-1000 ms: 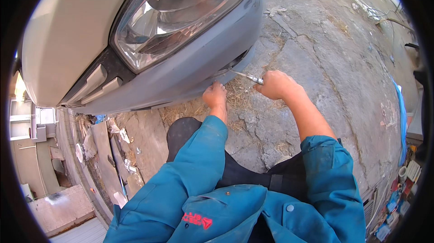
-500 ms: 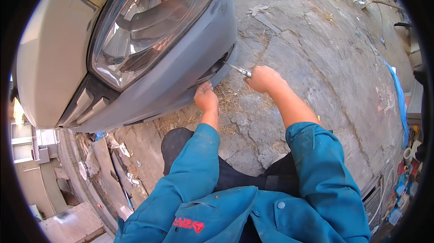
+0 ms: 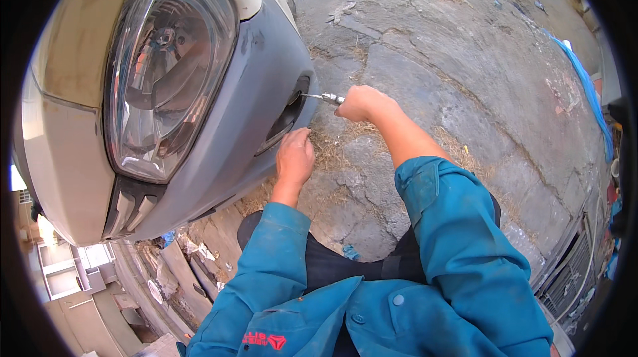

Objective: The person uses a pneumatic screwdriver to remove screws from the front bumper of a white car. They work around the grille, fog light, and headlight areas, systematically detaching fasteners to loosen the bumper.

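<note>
Gripping a slim metal tool [image 3: 330, 98] in the closed right hand [image 3: 363, 103]. Projecting leftward from the fist, reaching the far end of the dark opening [image 3: 287, 118] in the grey bumper [image 3: 262, 65]. Held nearly in line with the shank, probably for aim at that opening. Holding the left hand [image 3: 294, 158] beside the near end, perhaps for steadying; cannot tell whether touching or gripping anything there.

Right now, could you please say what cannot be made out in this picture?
Head view: handle of the slim silver tool, hidden inside the bare right hand.
Head view: tool's tip, too small at the dark elongated opening.
Head view: whether the bare left hand touches the curved grey bumper, hidden by fingers.
Head view: cream car body, cut off by top edge.
</note>
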The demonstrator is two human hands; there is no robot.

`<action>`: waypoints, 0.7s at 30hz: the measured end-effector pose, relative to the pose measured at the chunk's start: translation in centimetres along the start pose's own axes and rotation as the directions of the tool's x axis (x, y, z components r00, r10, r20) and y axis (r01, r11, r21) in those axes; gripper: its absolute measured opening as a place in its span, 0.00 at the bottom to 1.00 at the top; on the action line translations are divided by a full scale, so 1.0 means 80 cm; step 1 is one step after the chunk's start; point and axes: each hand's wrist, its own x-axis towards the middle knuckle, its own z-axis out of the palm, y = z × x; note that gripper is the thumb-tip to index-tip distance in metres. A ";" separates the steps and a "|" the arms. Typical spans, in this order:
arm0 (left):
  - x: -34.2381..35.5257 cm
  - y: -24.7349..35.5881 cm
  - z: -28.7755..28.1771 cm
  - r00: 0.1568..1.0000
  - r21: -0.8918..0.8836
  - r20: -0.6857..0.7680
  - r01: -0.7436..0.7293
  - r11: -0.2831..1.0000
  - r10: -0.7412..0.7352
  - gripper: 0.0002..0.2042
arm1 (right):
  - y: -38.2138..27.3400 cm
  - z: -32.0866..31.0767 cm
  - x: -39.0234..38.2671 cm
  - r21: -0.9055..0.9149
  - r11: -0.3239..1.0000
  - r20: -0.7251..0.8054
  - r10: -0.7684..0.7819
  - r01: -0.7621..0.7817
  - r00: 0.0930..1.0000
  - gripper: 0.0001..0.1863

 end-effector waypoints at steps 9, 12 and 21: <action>0.045 -0.056 -0.013 0.706 0.557 0.659 -0.690 0.462 0.259 0.38 | 0.060 -0.015 0.028 0.211 0.975 0.096 0.047 -0.066 0.994 0.26; 0.061 -0.066 -0.012 0.602 0.604 0.787 -0.796 0.034 0.134 0.55 | 0.068 -0.010 0.031 0.193 0.975 0.095 0.091 -0.108 0.991 0.27; 0.180 -0.008 0.065 0.671 0.673 0.739 -0.732 -0.111 0.057 0.59 | 0.084 0.006 0.018 0.280 0.950 0.105 0.109 -0.135 0.988 0.27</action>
